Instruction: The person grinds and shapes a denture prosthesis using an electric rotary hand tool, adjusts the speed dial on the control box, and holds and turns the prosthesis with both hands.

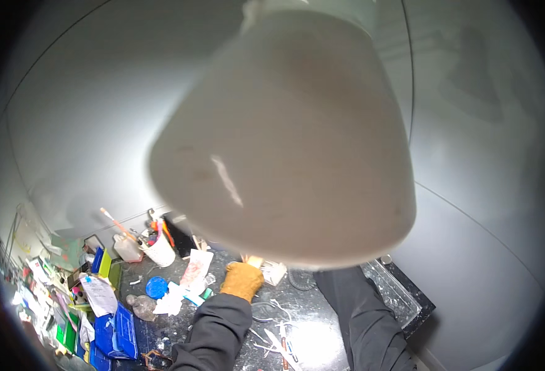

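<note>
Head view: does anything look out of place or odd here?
Yes: a pale lamp shade fills the upper middle, blocking much of the view; the right sleeve runs behind it, so the right hand is hidden.

No words, numbers or signs are being made out with certainty. Faint lines, possibly writing, are being shown on a pale sheet at the left, but they are being rendered too small and blurred to be read. Reddish marks are being displayed on a white paper farther to the right; whether lettering, a pattern or stains are being seen there cannot be told. On the blue boxes below the sheet, and on the yellow-and-blue item above it, any print that is being carried is likewise being left illegible by distance and blur.
</note>
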A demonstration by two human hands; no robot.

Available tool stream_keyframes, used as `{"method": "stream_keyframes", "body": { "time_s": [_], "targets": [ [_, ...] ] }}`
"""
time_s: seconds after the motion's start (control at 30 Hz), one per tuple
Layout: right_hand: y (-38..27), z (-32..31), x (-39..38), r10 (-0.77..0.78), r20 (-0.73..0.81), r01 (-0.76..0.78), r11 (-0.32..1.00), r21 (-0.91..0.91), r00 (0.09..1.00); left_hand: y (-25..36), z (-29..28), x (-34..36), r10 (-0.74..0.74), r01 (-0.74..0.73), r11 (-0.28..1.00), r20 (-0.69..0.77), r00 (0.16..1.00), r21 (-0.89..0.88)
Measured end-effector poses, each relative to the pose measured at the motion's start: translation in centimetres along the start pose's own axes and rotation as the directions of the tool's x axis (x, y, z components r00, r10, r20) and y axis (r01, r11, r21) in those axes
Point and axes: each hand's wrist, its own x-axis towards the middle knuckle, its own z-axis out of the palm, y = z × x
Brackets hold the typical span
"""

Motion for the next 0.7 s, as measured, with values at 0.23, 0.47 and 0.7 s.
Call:
{"method": "stream_keyframes", "body": {
  "time_s": [0.23, 0.47, 0.7],
  "targets": [
    [-20.3, -12.4, 1.5, -0.260, 0.539, 0.005, 0.903, 0.429, 0.801, 2.3, -0.9, -4.6, 0.412, -0.401, 0.894, -0.014, 0.911, 0.201],
    [-24.3, -13.0, 0.4, -0.317, 0.304, 0.210, 0.919, 0.335, 0.899, 2.6, -2.3, -7.4, 0.521, -0.526, 0.851, 0.123, 0.845, 0.011],
    [-24.7, -14.9, -4.2, -0.053, 0.436, 0.086, 0.995, -0.056, 0.898, 0.4, -12.5, -20.2, 0.505, -0.536, 0.844, 0.300, 0.809, 0.027]
  ]
}}
